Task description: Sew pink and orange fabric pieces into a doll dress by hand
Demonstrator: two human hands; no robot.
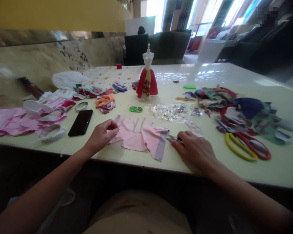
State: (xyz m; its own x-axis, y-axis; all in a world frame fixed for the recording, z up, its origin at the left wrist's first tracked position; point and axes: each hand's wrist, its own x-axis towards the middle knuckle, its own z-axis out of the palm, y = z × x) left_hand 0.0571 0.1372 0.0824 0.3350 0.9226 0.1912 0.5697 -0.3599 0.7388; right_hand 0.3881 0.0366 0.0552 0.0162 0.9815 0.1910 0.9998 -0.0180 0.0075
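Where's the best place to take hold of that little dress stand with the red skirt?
Take the narrow white torso of the dress stand from the near side, closing around it just above the skirt. The stand is upright and slims there, making an easy hold, while the red skirt below flares wide and looks like soft cloth.

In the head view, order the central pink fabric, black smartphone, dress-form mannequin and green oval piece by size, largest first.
Pink cut fabric piece, largest;
white dress-form mannequin in red dress;
black smartphone;
green oval plastic piece, smallest.
The mannequin stands farther back, so its rank against the smartphone is unsure.
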